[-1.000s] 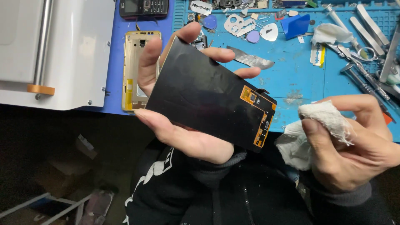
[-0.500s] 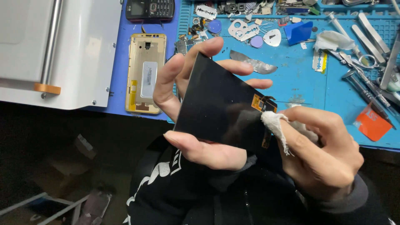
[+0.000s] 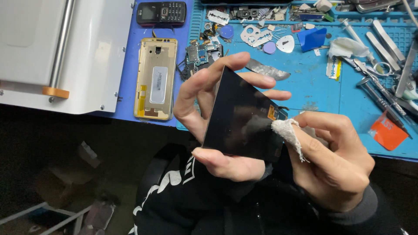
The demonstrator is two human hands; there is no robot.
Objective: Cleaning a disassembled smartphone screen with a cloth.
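Observation:
My left hand (image 3: 209, 109) holds a black phone screen panel (image 3: 239, 115) upright by its edges, thumb at the bottom, fingers behind and along the top. An orange flex connector shows at the panel's right edge. My right hand (image 3: 335, 161) pinches a small white cloth (image 3: 288, 130) and presses its tip against the panel's right side.
A gold phone frame (image 3: 156, 78) lies on the blue mat (image 3: 313, 87), with a black keypad phone (image 3: 161, 12) above it. A white machine (image 3: 56, 48) stands at the left. Tweezers, picks, blades, small parts and an orange card (image 3: 387, 132) litter the right side.
The left hand has turned the panel more upright and raised it. The right hand brought the cloth from the side onto the panel's right edge.

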